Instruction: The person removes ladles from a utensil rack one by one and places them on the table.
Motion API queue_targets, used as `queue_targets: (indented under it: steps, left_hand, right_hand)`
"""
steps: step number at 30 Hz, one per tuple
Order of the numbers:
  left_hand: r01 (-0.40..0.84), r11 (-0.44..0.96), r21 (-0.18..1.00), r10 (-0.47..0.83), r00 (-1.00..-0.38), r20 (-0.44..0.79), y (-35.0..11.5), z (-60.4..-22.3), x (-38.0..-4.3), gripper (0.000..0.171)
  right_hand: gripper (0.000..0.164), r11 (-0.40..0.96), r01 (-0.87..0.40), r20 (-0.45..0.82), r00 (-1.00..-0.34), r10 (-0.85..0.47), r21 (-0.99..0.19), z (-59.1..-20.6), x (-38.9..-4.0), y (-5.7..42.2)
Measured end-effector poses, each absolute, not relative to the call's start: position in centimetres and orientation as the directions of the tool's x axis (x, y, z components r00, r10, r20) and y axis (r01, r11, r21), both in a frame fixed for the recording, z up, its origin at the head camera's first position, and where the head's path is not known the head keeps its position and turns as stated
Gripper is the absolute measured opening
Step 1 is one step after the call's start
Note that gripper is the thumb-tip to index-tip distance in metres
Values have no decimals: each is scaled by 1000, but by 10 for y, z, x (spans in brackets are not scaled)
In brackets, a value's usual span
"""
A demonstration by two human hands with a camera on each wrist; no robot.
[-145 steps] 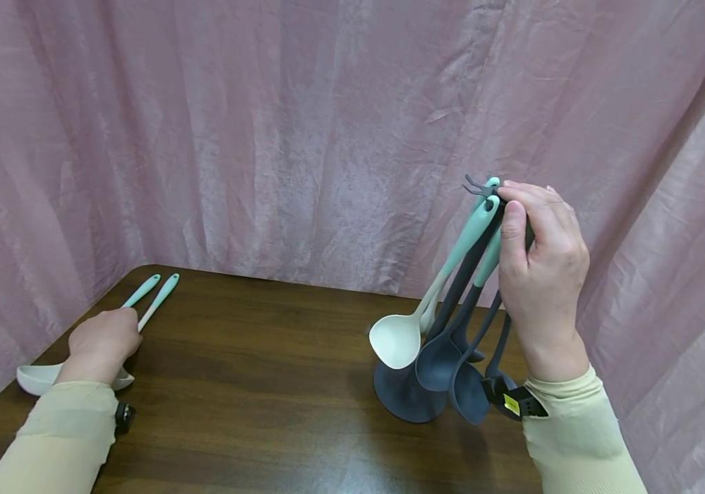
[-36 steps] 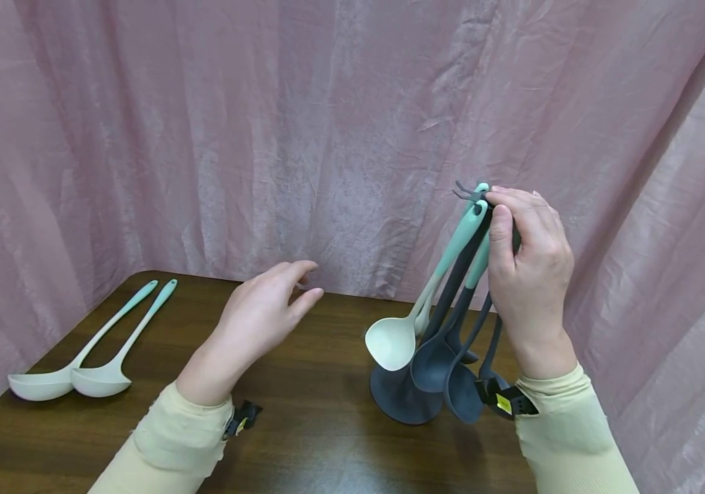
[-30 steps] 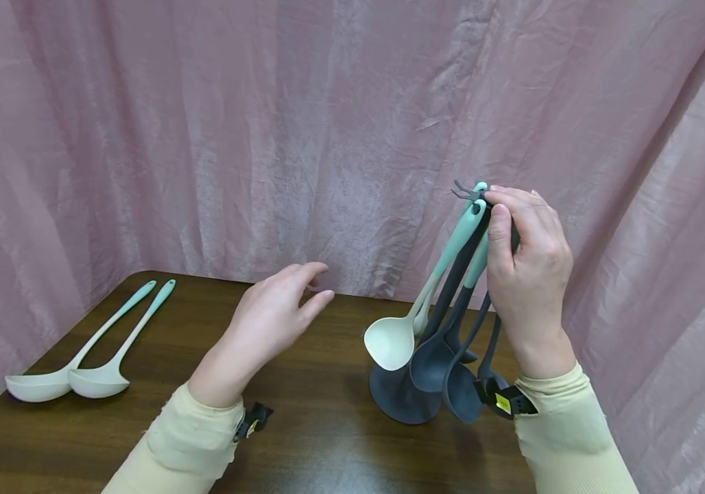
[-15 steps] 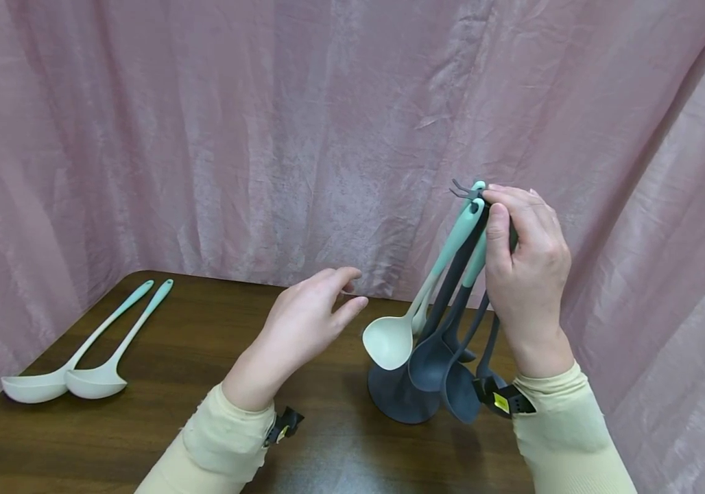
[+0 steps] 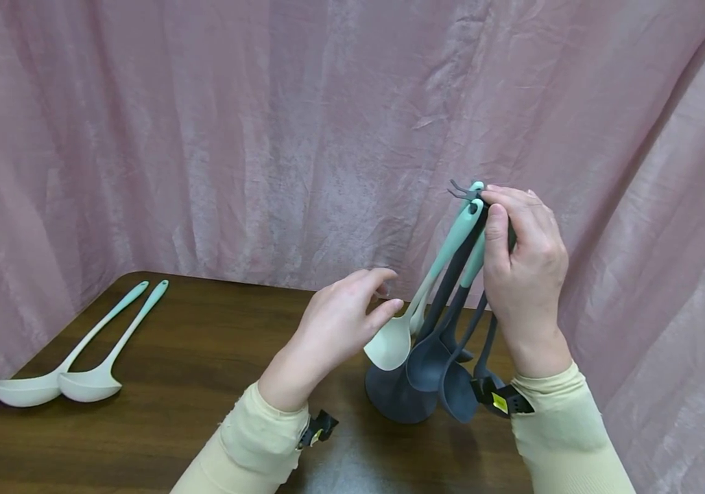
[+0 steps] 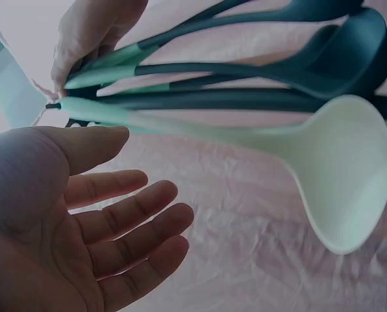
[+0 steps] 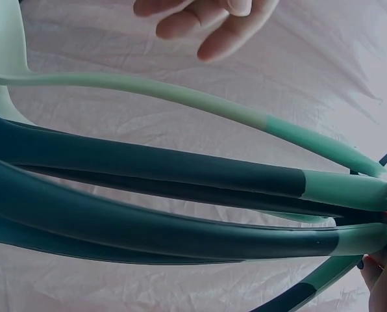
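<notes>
A dark utensil stand (image 5: 397,401) stands on the wooden table at the right, with several ladles hung from its top hooks. My right hand (image 5: 530,257) grips the top of the stand; its fingertips are partly hidden behind the handles. A cream ladle (image 6: 346,175) with a mint handle hangs on the stand's left side. Close to it is my left hand (image 5: 346,315), fingers spread and loosely bent, holding nothing. In the head view the thumb overlaps the ladle's bowl, while the left wrist view shows a gap to the handle. Dark ladles (image 5: 429,363) with mint handle ends hang behind and to the right.
Two cream ladles with mint handles lie side by side at the table's left: the outer ladle (image 5: 25,392) and the inner ladle (image 5: 90,386), bowls toward me. A pink curtain (image 5: 303,137) hangs behind and around the table (image 5: 204,357).
My left hand has let go of the ladles on the left and moved right across the table to the stand. My right hand stays at the stand's top. The view has shifted slightly.
</notes>
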State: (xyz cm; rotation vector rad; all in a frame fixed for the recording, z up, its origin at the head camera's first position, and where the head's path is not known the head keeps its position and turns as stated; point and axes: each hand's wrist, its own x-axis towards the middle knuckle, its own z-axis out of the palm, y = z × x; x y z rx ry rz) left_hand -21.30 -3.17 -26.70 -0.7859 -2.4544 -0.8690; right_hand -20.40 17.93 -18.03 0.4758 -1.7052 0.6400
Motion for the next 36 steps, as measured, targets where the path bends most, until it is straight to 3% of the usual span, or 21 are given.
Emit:
queue_targets:
  steps: [15, 36]
  left_hand:
    - [703, 599, 382, 330, -652, 682, 2, -289, -225, 35]
    - [708, 582, 400, 351, -662, 662, 13, -302, -236, 26]
  right_hand:
    - [27, 762, -630, 978, -206, 23, -151, -179, -199, 172]
    - [27, 768, -618, 974, -225, 29, -166, -181, -205, 180]
